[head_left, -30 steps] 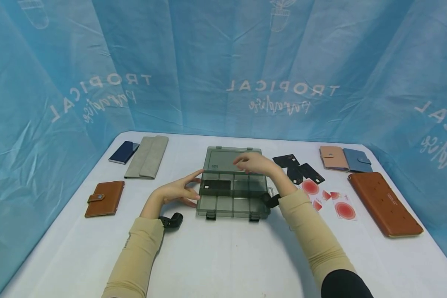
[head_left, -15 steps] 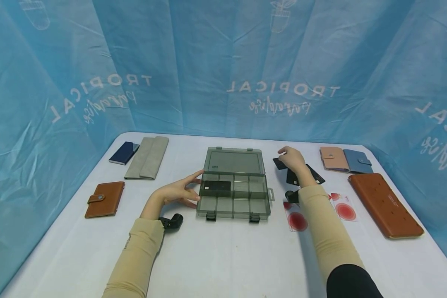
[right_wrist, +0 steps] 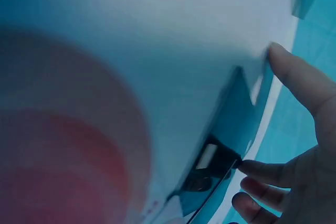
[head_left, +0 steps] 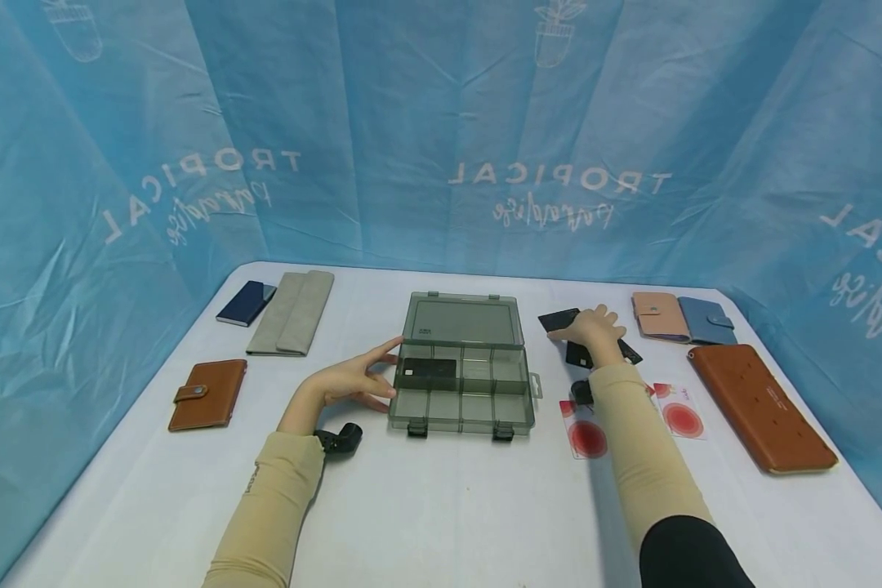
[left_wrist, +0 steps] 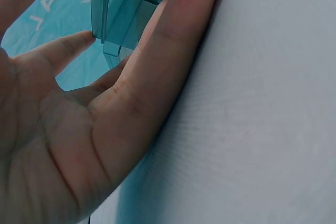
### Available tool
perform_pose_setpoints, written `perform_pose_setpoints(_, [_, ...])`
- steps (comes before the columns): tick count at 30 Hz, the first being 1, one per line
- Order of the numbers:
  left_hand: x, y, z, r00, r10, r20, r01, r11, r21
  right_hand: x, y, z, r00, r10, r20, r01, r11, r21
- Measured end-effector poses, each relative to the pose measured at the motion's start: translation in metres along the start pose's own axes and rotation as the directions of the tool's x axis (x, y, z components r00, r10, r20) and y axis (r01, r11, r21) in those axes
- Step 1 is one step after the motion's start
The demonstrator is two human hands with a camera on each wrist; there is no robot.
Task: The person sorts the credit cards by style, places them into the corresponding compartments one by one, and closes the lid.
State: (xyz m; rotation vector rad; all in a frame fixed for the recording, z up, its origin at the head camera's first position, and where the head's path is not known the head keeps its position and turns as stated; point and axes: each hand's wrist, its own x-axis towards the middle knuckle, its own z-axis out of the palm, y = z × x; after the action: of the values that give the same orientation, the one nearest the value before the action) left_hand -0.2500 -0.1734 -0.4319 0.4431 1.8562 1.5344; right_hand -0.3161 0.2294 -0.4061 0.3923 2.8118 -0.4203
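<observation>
Open compartment box [head_left: 461, 371] sits just right of the left hand [head_left: 353, 380], whose straight fingers rest on its side wall. Right hand [head_left: 594, 325], fingers spread, presses the overlapping black cards [head_left: 559, 319] beneath its fingertips, nothing pinched. Risk: flat cards may slide on the tablecloth or lift together.

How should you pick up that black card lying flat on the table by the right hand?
The black card lies flat on the white table, so there is probably no side to pinch. Its far left corner pokes out past the right hand; likely best to lift that edge with a fingertip, then pinch across the thin faces.
</observation>
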Motion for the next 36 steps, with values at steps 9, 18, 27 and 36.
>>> perform_pose_setpoints(9, [0.000,-0.001,0.000,1.000,0.000,-0.001,0.000,1.000,-0.003,0.008,0.009,0.001,0.997,-0.053,-0.063,0.061,0.988,0.143])
perform_pose_setpoints(18, [0.001,-0.002,-0.001,1.000,-0.006,0.004,0.006,1.000,-0.008,0.014,0.002,0.003,0.971,-0.151,-0.184,0.221,0.859,0.462])
perform_pose_setpoints(27, [0.002,-0.002,-0.002,1.000,-0.002,0.007,0.002,1.000,-0.016,0.005,-0.001,-0.002,0.939,-0.305,-0.157,0.320,0.613,0.722])
perform_pose_setpoints(36, [0.001,-0.003,-0.003,1.000,0.004,0.013,-0.004,1.000,-0.016,-0.022,-0.019,-0.010,0.899,-0.418,-0.133,0.368,0.554,0.747])
